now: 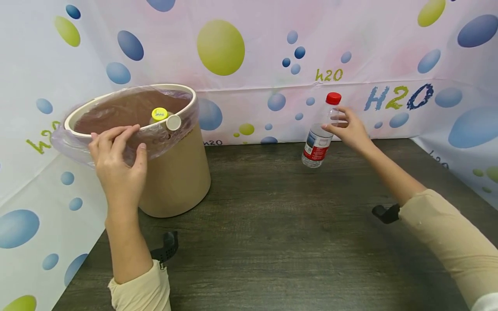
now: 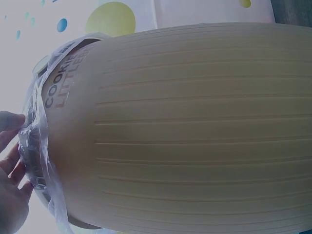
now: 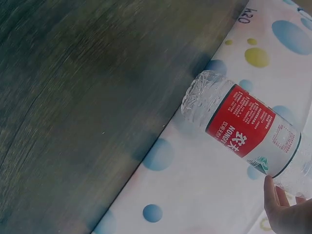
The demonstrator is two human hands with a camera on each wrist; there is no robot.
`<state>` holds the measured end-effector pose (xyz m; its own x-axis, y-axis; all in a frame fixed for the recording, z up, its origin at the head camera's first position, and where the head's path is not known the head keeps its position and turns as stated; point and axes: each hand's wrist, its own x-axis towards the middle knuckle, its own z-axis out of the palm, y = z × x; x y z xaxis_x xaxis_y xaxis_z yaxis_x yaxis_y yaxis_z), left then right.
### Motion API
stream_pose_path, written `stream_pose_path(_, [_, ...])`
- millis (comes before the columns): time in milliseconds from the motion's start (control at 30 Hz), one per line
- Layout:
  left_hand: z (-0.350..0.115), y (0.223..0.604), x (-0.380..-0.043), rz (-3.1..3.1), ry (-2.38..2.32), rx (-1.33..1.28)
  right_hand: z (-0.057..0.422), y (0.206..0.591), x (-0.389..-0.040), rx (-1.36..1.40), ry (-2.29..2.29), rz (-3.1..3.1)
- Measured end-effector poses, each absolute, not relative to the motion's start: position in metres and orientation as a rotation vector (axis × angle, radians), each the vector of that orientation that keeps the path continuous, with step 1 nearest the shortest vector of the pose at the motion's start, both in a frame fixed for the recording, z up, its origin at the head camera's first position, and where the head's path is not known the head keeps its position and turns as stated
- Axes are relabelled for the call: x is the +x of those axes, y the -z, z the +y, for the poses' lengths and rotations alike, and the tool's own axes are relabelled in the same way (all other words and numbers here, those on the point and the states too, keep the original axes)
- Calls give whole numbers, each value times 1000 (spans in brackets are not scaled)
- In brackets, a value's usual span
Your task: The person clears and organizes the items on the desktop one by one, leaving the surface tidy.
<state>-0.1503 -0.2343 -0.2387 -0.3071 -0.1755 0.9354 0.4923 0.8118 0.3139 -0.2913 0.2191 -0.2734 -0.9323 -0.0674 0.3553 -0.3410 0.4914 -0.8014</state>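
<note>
A beige trash can [image 1: 179, 177] stands at the left, its rim draped with a thin clear plastic bag [image 2: 30, 146]. My left hand [image 1: 118, 166] grips the near rim through the bag, fingers over the top edge and thumb on the outer side. Inside the can, just behind the rim, shows a yellow-capped bottle [image 1: 159, 114], its lower part hidden. On the right, a clear plastic water bottle [image 1: 317, 144] with a red cap and red-and-white label leans slightly. My right hand [image 1: 350, 129] holds it by the upper part, below the cap; its thumb reaches the label's upper edge.
The dark wood-grain table [image 1: 264, 224] runs back to a spotted wall sheet [image 1: 249, 108] with printed lettering. A round white tab [image 1: 173, 122] sits on the can's rim. Black wrist mounts [image 1: 387, 214] stick out from both sleeves.
</note>
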Motion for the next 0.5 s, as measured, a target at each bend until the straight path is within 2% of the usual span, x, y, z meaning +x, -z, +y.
stream_pose_path(500, [-235, 239, -152, -1758, 673, -250, 195, 267, -277, 441, -1469, -2431])
